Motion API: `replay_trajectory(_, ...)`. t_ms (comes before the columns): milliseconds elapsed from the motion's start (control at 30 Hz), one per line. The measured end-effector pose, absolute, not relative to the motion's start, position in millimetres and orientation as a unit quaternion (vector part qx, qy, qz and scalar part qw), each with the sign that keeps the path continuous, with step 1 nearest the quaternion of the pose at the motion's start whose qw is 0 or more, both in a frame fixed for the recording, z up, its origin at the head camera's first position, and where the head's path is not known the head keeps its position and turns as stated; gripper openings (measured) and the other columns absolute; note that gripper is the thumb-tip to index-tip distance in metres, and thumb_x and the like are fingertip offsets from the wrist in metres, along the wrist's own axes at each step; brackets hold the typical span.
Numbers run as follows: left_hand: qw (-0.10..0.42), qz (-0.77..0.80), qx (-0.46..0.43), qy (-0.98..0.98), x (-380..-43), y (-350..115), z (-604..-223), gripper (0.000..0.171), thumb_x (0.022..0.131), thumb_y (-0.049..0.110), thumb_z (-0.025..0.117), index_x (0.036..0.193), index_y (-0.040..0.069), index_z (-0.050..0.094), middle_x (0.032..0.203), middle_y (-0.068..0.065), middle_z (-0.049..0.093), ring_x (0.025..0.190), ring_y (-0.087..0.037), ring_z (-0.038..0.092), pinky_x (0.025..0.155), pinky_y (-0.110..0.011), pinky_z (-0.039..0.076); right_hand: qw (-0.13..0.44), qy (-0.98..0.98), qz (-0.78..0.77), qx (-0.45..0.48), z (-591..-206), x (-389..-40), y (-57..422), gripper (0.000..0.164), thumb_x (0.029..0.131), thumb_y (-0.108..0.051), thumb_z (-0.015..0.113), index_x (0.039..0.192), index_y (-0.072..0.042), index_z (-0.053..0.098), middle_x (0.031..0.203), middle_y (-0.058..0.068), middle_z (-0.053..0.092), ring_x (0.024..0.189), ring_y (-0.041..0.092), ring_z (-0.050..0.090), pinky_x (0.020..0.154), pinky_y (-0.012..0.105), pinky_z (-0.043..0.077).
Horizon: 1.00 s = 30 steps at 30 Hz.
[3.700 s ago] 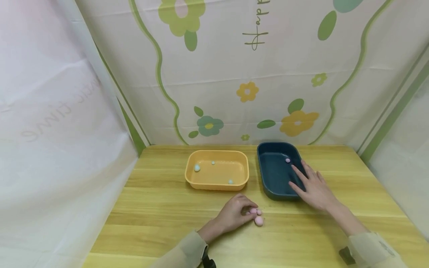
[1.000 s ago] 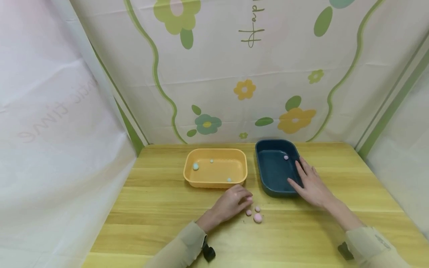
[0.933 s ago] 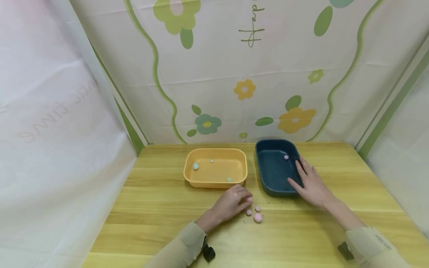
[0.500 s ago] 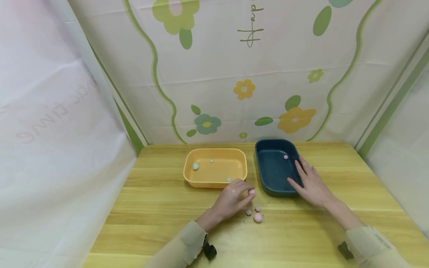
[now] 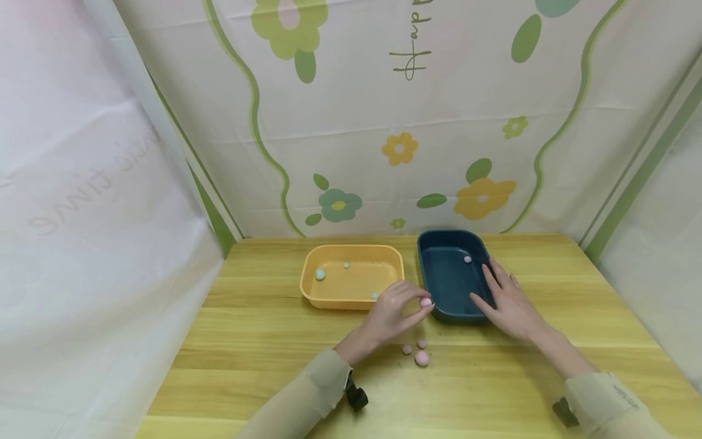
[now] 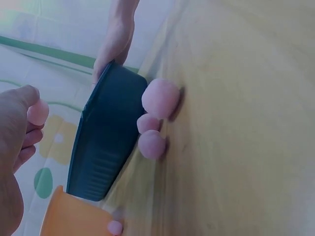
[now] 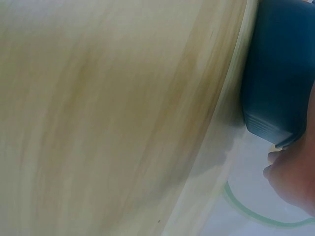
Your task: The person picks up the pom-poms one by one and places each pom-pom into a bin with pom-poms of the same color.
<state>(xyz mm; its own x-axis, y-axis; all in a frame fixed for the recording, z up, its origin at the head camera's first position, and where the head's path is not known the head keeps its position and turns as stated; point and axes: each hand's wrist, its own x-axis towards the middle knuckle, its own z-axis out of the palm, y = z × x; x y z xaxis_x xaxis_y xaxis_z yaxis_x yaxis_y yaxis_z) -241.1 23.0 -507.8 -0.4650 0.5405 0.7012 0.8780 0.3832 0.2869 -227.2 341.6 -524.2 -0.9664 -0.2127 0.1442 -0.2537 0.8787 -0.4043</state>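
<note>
Between thumb and fingers my left hand (image 5: 388, 312) pinches a pink ball (image 5: 425, 302), held at the near left rim of the dark blue tray (image 5: 451, 283). My right hand (image 5: 512, 308) rests on that tray's right rim, its fingers spread. One small pink ball (image 5: 467, 260) lies inside the blue tray. On the table in front lie a larger pink ball (image 5: 421, 358) and two smaller pink balls (image 5: 407, 349). The left wrist view shows another small pink ball (image 6: 114, 227) by the yellow-orange tray (image 6: 74, 216); in the head view it is hidden.
The yellow-orange tray (image 5: 351, 303) stands left of the blue one and holds pale blue-green balls (image 5: 320, 274). A flowered cloth (image 5: 351, 152) hangs behind the wooden table (image 5: 263, 341), with white cloth at both sides.
My left hand took the pink ball from the group on the table and moved it right and away, to the blue tray's rim. The right hand has stayed at the tray's right rim.
</note>
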Motion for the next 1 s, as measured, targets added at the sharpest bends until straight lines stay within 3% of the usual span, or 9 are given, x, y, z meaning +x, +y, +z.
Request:
replay_trajectory(400, 0.228, -0.339, -0.428, -0.806, -256.3, 44.8, -499.2, 0.018, 0.098, 0.018, 0.085, 0.112, 0.007, 0.081, 0.109, -0.004, 0.083, 0.104, -0.017, 0.074, 0.097, -0.019, 0.061, 0.049, -0.968, 0.216, 0.120, -523.2, -227.2, 340.9, 0.090, 0.112, -0.047, 0.059, 0.170, 0.010, 0.022, 0.181, 0.033, 0.008, 0.164, 0.059, 0.019, 0.134, 0.076, 0.015)
replay_trajectory(1000, 0.208, -0.331, -0.397, -0.831, -269.6, 66.3, -502.6, 0.020, 0.104, 0.024, 0.079, 0.116, 0.008, 0.081, 0.114, -0.003, 0.082, 0.111, -0.016, 0.074, 0.099, -0.021, 0.061, 0.047, -0.967, 0.223, 0.117, -527.9, -225.8, 341.2, 0.092, 0.115, -0.048, 0.052, 0.170, 0.013, 0.011, 0.182, 0.034, 0.004, 0.167, 0.058, 0.013, 0.141, 0.062, 0.004)
